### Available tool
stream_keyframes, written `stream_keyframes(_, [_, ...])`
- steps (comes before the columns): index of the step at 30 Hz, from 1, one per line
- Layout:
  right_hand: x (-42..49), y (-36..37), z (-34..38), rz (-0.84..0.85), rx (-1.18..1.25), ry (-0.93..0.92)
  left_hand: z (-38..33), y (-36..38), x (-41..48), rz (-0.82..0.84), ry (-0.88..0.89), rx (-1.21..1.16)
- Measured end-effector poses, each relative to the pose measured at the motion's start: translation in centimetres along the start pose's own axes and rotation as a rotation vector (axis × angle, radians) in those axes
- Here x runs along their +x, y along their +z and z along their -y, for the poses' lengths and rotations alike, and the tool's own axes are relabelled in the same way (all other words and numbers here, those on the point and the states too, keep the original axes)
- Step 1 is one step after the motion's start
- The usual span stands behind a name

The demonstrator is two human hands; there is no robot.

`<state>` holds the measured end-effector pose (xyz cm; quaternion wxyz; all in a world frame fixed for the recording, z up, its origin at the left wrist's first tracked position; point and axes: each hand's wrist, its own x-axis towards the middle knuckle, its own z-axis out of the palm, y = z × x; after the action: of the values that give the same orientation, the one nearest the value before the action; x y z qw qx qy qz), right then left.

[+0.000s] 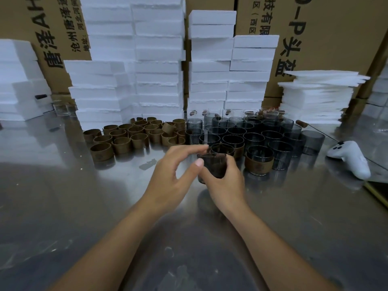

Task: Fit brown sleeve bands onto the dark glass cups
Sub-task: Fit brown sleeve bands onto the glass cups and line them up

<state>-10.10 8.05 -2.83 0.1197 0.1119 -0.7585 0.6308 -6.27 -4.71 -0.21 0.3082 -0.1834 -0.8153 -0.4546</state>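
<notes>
Hands meet just near of the cup rows on the steel table (73, 206); right hand (226, 181) grips one dark glass cup (213, 164) upright, thumb across its near wall, fingers wrapped round the right and far side, mostly hidden; lifted or resting on the table, cannot tell; left hand (168, 177) just left of it, fingers loosely arched and slightly spread above the rim, holding nothing; thumb tip at the cup's left wall, touching or not cannot tell; whether the held cup wears a band, cannot tell; brown sleeve bands (134, 133) stand loose in a cluster far-left of the hands; bare dark glass cups (258, 131) packed in rows far-right; two banded cups (259, 164) at the near edge of those rows, just right of the held cup; white controller (350, 158) lies at the right; white foam blocks (157, 59) stacked along the far side, cardboard boxes (336, 28) behind them.
</notes>
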Motion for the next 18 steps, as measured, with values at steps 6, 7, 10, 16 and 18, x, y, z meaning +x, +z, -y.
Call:
stream_keyframes(6, [-0.11,0.10,0.00,-0.014,0.067,-0.014,-0.06,0.27,0.06,0.004,0.018,0.039])
stream_keyframes(7, [-0.10,0.13,0.01,-0.012,0.073,-0.016,-0.03,0.27,0.04,0.005,0.003,0.043])
stream_keyframes(10, [-0.11,0.17,0.01,0.001,0.071,-0.042,0.15,0.13,0.07,0.002,-0.034,0.054])
stream_keyframes(16, [-0.41,0.18,0.46,0.088,0.071,-0.051,0.64,-0.36,0.16,-0.066,-0.059,0.085])
stream_keyframes(18, [-0.57,0.18,0.64,0.108,0.071,-0.054,0.89,-0.51,0.18,-0.064,-0.083,0.097])
